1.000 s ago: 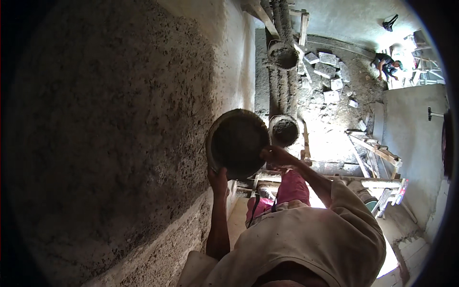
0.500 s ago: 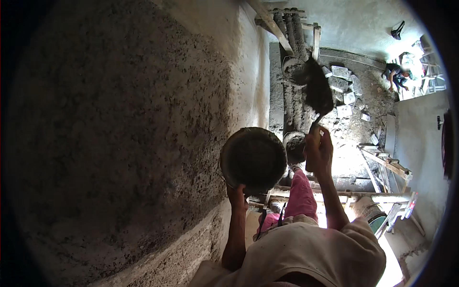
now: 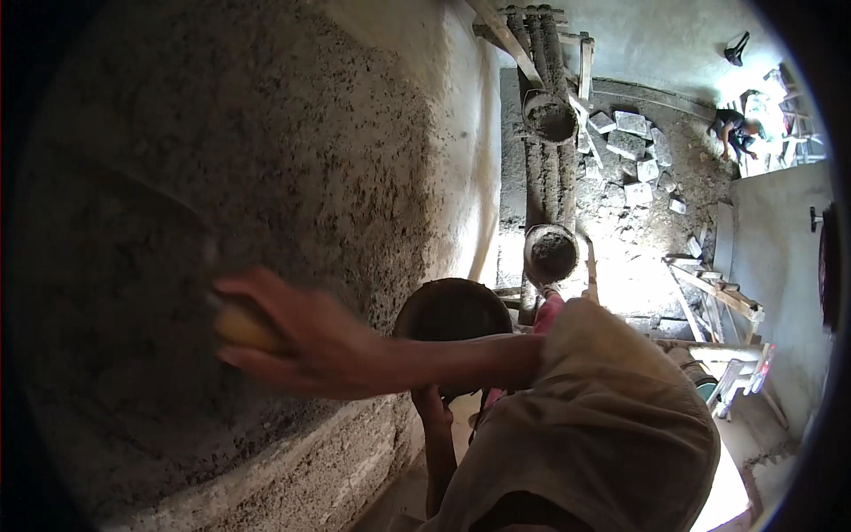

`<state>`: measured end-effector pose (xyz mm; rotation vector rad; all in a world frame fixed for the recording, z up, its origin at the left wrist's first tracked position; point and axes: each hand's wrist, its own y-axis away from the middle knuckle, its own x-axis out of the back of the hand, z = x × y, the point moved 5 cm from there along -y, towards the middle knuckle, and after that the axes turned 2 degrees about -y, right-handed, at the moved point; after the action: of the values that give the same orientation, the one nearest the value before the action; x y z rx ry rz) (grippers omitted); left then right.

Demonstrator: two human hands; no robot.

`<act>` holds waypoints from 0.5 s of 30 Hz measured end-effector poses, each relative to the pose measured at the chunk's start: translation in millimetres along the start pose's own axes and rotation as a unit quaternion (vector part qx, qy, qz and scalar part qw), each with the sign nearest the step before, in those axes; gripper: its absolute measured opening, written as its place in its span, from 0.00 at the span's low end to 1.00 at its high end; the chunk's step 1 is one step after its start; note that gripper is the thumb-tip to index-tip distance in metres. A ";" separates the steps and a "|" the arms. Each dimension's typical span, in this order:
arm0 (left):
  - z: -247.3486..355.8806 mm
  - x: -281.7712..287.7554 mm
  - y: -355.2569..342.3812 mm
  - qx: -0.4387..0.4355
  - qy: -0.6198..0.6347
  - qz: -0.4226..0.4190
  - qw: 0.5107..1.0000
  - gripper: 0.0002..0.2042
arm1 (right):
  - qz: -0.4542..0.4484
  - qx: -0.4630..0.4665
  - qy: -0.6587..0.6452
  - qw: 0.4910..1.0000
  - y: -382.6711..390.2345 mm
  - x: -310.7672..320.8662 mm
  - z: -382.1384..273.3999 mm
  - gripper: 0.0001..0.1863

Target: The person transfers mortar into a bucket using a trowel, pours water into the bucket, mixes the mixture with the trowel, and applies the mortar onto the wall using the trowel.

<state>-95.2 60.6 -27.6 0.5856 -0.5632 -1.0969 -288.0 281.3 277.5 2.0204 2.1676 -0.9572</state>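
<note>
The right hand (image 3: 292, 341) reaches across to the left and presses against the rough plastered wall (image 3: 266, 160). Its fingers are closed around a yellow handle (image 3: 238, 326), which belongs to a tool that I cannot see fully; the blade is hidden by the hand and by blur. The grip looks tight, with the thumb on top and the fingers curled under. The forearm runs from the sleeve on the right to the wall on the left, and it passes in front of a round dark pan (image 3: 452, 312).

The left hand (image 3: 428, 403) is below this pan and holds it from underneath, with the arm coming up from the lower edge. The fingers are mostly hidden behind the pan, so I cannot tell how far this grip is closed. The pan is near the wall, just to the right of the plastered part, and it is tilted toward the camera.

Far below, on the ground, a second pan with grey mortar (image 3: 551, 253) stands beside wooden poles (image 3: 541, 106). A third pan (image 3: 550, 117) is farther away on the poles. Loose grey blocks (image 3: 634, 146) lie on the ground to the right. Another person (image 3: 734, 129) crouches far away at the upper right.
</note>
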 end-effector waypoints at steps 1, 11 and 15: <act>9.8 -10.0 2.1 0.003 0.007 -0.010 1.000 0.30 | -0.011 0.018 0.075 0.997 22.6 13.9 5.5 0.24; 22.5 -19.6 -39.4 -0.170 -0.110 -0.083 0.976 0.30 | -0.093 -0.412 0.527 0.737 285.5 174.3 156.5 0.16; 35.7 -70.3 -60.1 -0.212 -0.196 -0.156 0.945 0.30 | -0.089 -0.360 0.409 0.834 310.2 200.3 232.4 0.15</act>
<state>-182.8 99.8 -52.2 0.0731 -0.5605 -1.6019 -125.0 347.4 -121.8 1.9707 2.4760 0.8486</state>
